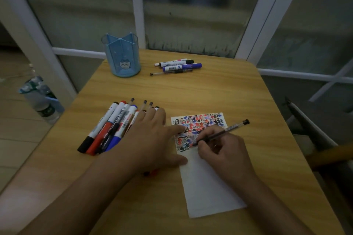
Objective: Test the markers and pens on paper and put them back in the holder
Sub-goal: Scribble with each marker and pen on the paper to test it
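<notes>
My right hand (221,150) grips a black gel pen (227,129) with its tip down on the white paper strip (208,192), whose upper part is covered in red, blue and black scribbles. My left hand (150,135) lies flat with spread fingers, pressing the paper's left edge and resting partly on a pile of markers and pens (108,126). A blue pen holder (122,55) stands upright at the far left of the table. Beside it lie two markers and a thin pen (177,66).
The wooden table (210,93) stands against a glass partition with white frames. A water bottle (41,99) sits on the floor to the left. A chair part shows at the right edge. Small caps (150,172) lie under my left wrist.
</notes>
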Motion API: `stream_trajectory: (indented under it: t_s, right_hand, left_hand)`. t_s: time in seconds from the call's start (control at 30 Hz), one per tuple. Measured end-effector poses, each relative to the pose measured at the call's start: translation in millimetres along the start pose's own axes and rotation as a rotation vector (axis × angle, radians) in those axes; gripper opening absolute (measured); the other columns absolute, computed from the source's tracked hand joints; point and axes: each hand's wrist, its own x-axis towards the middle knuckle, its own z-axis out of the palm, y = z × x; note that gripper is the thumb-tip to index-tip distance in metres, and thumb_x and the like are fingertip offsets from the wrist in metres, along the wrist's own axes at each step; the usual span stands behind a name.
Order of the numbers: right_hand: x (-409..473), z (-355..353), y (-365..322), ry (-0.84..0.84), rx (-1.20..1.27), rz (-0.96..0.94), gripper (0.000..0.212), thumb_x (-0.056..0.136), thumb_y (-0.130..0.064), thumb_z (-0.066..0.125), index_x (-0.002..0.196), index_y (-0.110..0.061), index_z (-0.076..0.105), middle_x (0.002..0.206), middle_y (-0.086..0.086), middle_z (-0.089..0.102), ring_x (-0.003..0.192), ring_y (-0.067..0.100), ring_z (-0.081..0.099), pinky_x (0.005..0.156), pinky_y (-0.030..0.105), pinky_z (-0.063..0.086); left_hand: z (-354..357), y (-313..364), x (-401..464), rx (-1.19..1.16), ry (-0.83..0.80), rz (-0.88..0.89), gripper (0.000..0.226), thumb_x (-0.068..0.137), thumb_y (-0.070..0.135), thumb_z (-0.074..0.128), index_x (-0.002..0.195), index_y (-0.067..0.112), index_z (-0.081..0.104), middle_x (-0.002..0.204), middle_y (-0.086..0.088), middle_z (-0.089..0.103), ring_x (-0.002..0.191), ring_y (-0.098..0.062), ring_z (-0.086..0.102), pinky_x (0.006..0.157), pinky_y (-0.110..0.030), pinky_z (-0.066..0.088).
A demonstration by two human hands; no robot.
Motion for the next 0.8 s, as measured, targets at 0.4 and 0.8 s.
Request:
stream_trajectory:
  t_s: [0.4, 0.8]
  right_hand:
    - [-0.2, 2.4, 2.4, 0.030, -0.014, 0.030, 0.016, 0.087, -0.015, 0.068, 0.085, -0.030, 0.066, 0.071, -0.012, 0.069, 0.065, 0.008, 0.068, 0.062, 0.035, 0.059]
    - [-1.4, 2.9, 0.7, 0.030, -0.049, 0.018, 0.014, 0.085, -0.014, 0.068, 0.084, -0.028, 0.066, 0.066, -0.012, 0.067, 0.063, 0.004, 0.065, 0.055, 0.016, 0.048]
  left_hand:
    - [1.9, -1.0, 2.7, 0.004, 0.021, 0.011, 0.086, 0.073, 0.086, 0.042, 0.148, 0.050, 0.020, 0.139, -0.007, 0.030, 0.130, -0.026, 0.024, 0.110, -0.043, 0.021]
    - [2.7, -0.5, 2.2, 0.006, 0.040, 0.012, 0.087, 0.073, 0.087, 0.042, 0.148, 0.049, 0.022, 0.138, -0.006, 0.031, 0.130, -0.028, 0.026, 0.111, -0.044, 0.020]
